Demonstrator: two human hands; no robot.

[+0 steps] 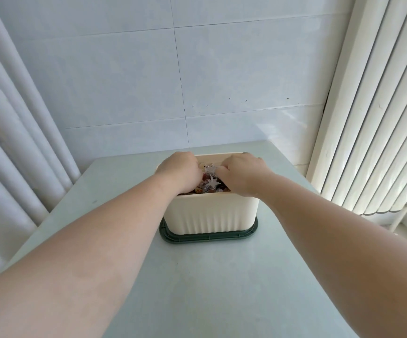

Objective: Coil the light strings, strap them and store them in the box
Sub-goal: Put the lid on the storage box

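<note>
Lying between both hands [209, 173], light strings [211, 182], in box [212, 213]

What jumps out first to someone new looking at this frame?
Two bare forearms converge from the bottom corners onto a cream box at the table's centre, sitting on a dark green base. The left hand and right hand dip into its open top, around a tangle of light strings with clear star shapes. White vertical blinds fill the right side.

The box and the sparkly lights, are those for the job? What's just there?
For the job: cream box, star light strings inside it, left hand, right hand.

Just there: green lid under the box, table, blinds.
</note>
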